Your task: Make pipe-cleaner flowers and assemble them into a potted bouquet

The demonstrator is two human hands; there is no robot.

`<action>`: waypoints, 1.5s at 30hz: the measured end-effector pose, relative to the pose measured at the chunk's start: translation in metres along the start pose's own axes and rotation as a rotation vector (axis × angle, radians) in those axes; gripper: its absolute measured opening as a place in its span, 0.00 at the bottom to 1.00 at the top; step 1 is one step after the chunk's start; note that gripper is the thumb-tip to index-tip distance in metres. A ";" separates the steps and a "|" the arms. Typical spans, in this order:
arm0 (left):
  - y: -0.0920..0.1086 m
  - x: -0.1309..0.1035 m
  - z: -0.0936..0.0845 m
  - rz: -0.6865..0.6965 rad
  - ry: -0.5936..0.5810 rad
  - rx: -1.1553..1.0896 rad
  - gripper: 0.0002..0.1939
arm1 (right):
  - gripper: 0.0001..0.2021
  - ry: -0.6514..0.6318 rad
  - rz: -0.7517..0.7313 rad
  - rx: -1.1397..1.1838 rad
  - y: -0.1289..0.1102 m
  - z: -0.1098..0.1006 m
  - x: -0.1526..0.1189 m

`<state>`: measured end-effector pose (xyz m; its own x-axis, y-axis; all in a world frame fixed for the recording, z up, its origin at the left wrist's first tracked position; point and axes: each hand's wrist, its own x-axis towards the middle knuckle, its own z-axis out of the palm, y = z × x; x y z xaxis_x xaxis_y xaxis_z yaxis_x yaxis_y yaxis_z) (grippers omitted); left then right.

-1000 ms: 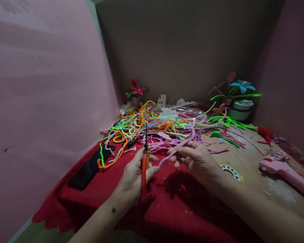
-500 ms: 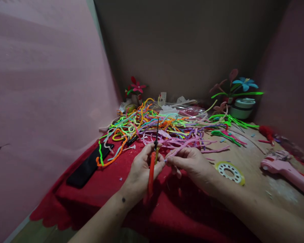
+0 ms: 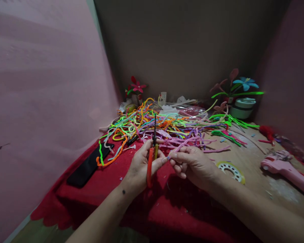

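Note:
Scissors (image 3: 150, 165) with red handles rest in my left hand (image 3: 140, 165), their dark blades pointing up and away; the fingers are closed around them. A small yellow-green piece (image 3: 156, 152) shows beside the handles. My right hand (image 3: 192, 163) pinches a pink pipe cleaner (image 3: 180, 145), which slants up to the right over others. Its lower end is between the fingertips of both hands, where a tiny bluish bit shows. Beyond the hands lies a tangled pile of multicoloured pipe cleaners (image 3: 142, 123).
A black phone (image 3: 84, 168) lies left on the red cloth (image 3: 98, 192). At right are a tape roll (image 3: 230, 171), a pink glue gun (image 3: 286, 170), green pipe cleaners (image 3: 228, 137) and a pale green pot (image 3: 242, 108) near a blue flower (image 3: 245, 83).
The scissors have shifted slightly left and up, now more upright. My right hand has moved slightly right, and the pinched end of the pink pipe cleaner has moved up and right.

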<state>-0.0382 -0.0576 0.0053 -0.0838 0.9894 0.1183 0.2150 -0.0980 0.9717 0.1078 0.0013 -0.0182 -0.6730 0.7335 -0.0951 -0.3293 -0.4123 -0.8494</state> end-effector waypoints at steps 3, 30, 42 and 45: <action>-0.002 -0.001 -0.003 0.015 0.045 0.101 0.18 | 0.09 0.031 -0.020 -0.027 -0.003 0.000 0.000; -0.033 -0.045 0.006 0.514 0.241 1.517 0.19 | 0.12 0.283 -0.215 -0.097 -0.005 0.007 -0.006; -0.032 -0.041 0.006 0.435 0.208 1.571 0.20 | 0.10 0.182 -0.128 0.017 -0.007 0.008 -0.006; -0.029 -0.041 0.006 0.437 0.205 1.593 0.20 | 0.10 0.181 -0.127 -0.003 -0.007 0.008 -0.006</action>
<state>-0.0351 -0.0946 -0.0293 0.1562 0.8765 0.4554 0.9561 -0.0184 -0.2925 0.1090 -0.0050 -0.0073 -0.4964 0.8645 -0.0788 -0.4013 -0.3090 -0.8622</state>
